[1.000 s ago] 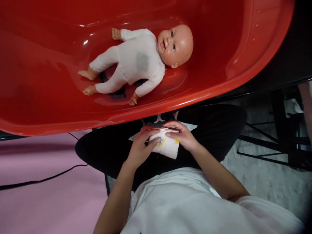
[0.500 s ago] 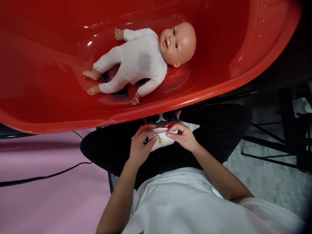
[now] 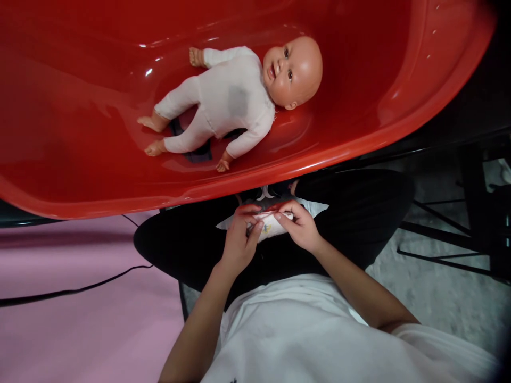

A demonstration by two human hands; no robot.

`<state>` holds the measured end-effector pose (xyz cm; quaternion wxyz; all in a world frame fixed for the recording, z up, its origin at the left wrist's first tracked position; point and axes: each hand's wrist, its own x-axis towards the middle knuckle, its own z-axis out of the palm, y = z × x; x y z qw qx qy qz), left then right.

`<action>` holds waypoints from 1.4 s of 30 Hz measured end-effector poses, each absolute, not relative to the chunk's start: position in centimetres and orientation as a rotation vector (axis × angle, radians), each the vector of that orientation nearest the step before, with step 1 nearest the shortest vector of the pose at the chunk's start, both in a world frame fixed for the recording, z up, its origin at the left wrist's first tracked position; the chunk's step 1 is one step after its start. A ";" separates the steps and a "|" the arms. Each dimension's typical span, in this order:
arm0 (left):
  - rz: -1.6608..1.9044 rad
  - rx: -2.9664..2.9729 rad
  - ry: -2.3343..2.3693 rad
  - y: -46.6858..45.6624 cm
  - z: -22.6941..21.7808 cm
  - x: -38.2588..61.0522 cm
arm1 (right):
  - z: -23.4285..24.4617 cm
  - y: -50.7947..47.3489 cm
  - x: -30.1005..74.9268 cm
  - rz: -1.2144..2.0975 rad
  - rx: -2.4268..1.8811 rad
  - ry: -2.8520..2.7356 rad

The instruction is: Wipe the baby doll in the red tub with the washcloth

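Observation:
Above my lap, both hands pinch a small folded white cloth-like piece (image 3: pixel 272 227) with a yellow and grey print; its exact kind I cannot make out. My left hand (image 3: pixel 240 234) grips its left end, thumb in front and fingers behind. At the right end, my right hand (image 3: pixel 300 226) holds the upper edge between thumb and fingers. Under and behind the hands, a pale thin sheet (image 3: pixel 319 208) shows its corners on both sides. Beyond them a bald baby doll (image 3: pixel 235 101) in a white body suit lies on its back, head to the right, untouched.
The doll lies in a glossy red tub (image 3: pixel 99 159), whose near rim curves just beyond my hands. Black-trousered legs (image 3: pixel 179 239) spread below it. A black cable (image 3: pixel 80 289) crosses the pink surface at left. Dark metal stand bars (image 3: pixel 439 258) are at right.
The white piece between my hands has become narrower, with less of its print showing. My left hand has shifted slightly right and turned; the doll stays in place.

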<state>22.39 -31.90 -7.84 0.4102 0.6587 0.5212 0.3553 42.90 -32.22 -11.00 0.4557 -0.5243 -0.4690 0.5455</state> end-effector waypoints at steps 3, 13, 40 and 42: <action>0.865 1.675 1.347 -32.2 -8.1 22.6 | -11.0 -32.4 42.8 1.298 -1.345 -1.207; 0.944 1.575 1.574 -33.0 -8.5 22.9 | -11.1 -32.5 42.1 1.362 -1.224 -1.081; 0.956 2.295 1.098 -24.2 5.8 22.6 | -11.9 -33.1 45.4 1.813 -1.101 -0.436; 0.749 2.374 1.204 -20.5 6.6 23.3 | -12.6 -32.9 45.2 1.820 -1.106 -0.347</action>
